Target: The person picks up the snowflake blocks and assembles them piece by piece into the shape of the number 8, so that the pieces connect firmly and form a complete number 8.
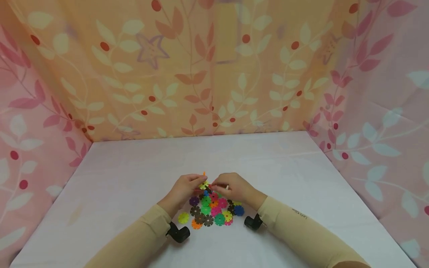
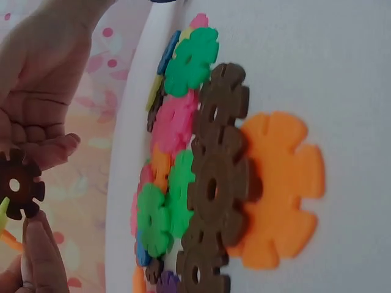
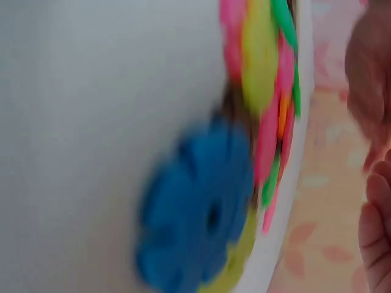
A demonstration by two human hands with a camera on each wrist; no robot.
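The brown disc (image 2: 30, 182) is notched and round-holed; left hand (image 1: 182, 187) pinches a yellow disc (image 1: 203, 185), right hand's (image 1: 237, 186) hold unclear.

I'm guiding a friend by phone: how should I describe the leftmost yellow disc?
On the white table, find the heap of colourful notched discs. Go to its left edge, just beyond the left black wrist camera. The yellow disc there is the only yellow piece lying on that side; its neighbours are brown and orange.
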